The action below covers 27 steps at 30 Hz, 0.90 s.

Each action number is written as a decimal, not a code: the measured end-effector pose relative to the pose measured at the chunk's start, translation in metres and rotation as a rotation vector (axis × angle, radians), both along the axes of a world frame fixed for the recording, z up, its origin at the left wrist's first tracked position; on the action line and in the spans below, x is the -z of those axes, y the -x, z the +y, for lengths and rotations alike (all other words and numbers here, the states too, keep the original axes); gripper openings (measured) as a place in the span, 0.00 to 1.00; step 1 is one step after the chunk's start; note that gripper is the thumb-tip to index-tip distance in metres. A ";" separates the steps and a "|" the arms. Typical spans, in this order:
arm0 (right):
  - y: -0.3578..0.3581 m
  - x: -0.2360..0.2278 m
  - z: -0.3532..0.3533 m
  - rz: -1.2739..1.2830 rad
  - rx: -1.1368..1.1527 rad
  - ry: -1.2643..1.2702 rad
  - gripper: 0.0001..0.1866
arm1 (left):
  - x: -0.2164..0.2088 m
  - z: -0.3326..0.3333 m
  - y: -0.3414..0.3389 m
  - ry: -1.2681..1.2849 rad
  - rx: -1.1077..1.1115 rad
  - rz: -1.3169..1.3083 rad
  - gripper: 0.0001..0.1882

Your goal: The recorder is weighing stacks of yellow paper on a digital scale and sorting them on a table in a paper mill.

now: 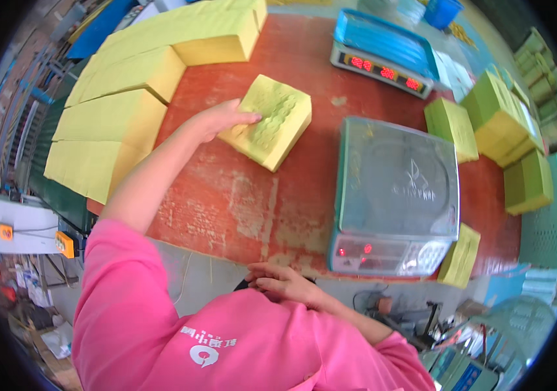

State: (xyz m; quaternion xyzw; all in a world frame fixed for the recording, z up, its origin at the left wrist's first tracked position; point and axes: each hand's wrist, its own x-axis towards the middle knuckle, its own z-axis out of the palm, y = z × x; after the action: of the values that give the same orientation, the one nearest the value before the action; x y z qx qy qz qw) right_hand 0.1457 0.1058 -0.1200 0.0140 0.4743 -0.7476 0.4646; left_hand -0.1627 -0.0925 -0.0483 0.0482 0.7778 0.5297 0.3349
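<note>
A block-like stack of yellow paper (278, 120), its top face embossed with rows of round marks, rests at an angle on the red table, or just above it; I cannot tell which. My left hand (226, 118) grips its left side, thumb pressed on the top face and the other fingers hidden behind the edge. Close to my body, at the table's front edge, my right hand (280, 283) is held loosely with fingers stretched toward the left and nothing visible in them. To the right of the stack sits a flat-topped digital scale (399, 179) with a lit red display.
Long rows of yellow paper stacks (119, 107) line the left side of the red table (226, 195). A second scale with a blue tray (386, 45) stands at the back. More yellow stacks (497, 120) sit on the right, and one yellow stack (461, 255) leans beside the nearer scale.
</note>
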 end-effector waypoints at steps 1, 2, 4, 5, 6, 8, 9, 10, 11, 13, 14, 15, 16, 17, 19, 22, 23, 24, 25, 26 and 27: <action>-0.010 0.005 0.008 -0.018 -0.092 0.007 0.23 | -0.005 0.007 -0.023 -0.025 0.005 -0.011 0.28; -0.021 0.014 0.016 -0.053 -0.099 -0.017 0.25 | -0.009 0.013 -0.046 -0.052 0.015 -0.020 0.27; -0.044 0.037 0.035 0.053 -0.016 -0.061 0.26 | -0.010 0.018 -0.092 -0.109 -0.005 0.009 0.26; -0.051 0.044 0.044 0.024 0.071 -0.082 0.26 | -0.016 0.025 -0.115 -0.075 -0.017 -0.010 0.28; -0.052 0.061 0.052 -0.055 0.139 0.018 0.25 | -0.019 0.026 -0.138 -0.036 -0.023 -0.023 0.30; -0.052 0.043 0.050 -0.355 0.348 0.036 0.20 | -0.010 0.020 -0.180 -0.062 -0.117 -0.116 0.28; -0.056 0.046 0.047 -0.358 0.414 0.030 0.20 | -0.008 0.019 -0.201 0.014 -0.155 -0.131 0.28; -0.059 0.054 0.040 -0.393 0.463 0.262 0.22 | -0.005 0.018 -0.217 0.095 -0.204 -0.136 0.28; -0.063 0.066 0.040 -0.412 0.512 0.492 0.24 | -0.009 0.037 -0.231 0.094 -0.205 -0.127 0.28; -0.070 0.091 0.039 -0.362 0.500 0.593 0.24 | -0.022 0.054 -0.265 0.119 -0.207 -0.101 0.29; -0.072 0.096 0.045 -0.311 0.451 0.690 0.24 | -0.024 0.061 -0.279 0.124 -0.235 -0.075 0.31; -0.073 0.089 0.048 -0.306 0.448 0.704 0.24 | -0.023 0.062 -0.289 0.126 -0.284 -0.059 0.32; -0.076 0.077 0.052 -0.328 0.444 0.642 0.24 | -0.023 0.067 -0.301 0.135 -0.291 -0.057 0.32; -0.078 0.067 0.057 -0.350 0.434 0.581 0.23 | -0.024 0.073 -0.314 0.138 -0.360 0.067 0.35; -0.081 0.054 0.060 -0.310 0.396 0.531 0.24 | -0.021 0.067 -0.333 0.293 -0.442 0.455 0.38; -0.084 0.093 0.067 -0.175 0.381 0.458 0.27 | -0.035 0.089 -0.333 0.639 -0.175 0.997 0.39; -0.079 0.076 0.081 -0.198 0.421 0.448 0.27 | -0.032 0.106 -0.325 0.584 -0.155 0.945 0.39; -0.079 0.071 0.085 -0.220 0.424 0.433 0.27 | -0.036 0.122 -0.323 0.533 -0.133 0.912 0.38; -0.076 0.066 0.088 -0.231 0.428 0.410 0.27 | -0.033 0.122 -0.328 0.558 -0.169 0.929 0.38; -0.078 0.066 0.080 -0.203 0.408 0.403 0.27 | -0.022 0.121 -0.330 0.701 -0.115 0.861 0.39; -0.081 0.065 0.073 -0.170 0.403 0.394 0.27 | -0.012 0.124 -0.328 0.831 -0.052 0.791 0.39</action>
State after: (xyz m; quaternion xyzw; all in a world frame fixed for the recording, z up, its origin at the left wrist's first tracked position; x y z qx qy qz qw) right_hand 0.2266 0.1785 -0.1855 0.0801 0.2671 -0.8987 0.3385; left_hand 0.1654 0.0311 -0.0363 0.0881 0.9877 0.1293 -0.0040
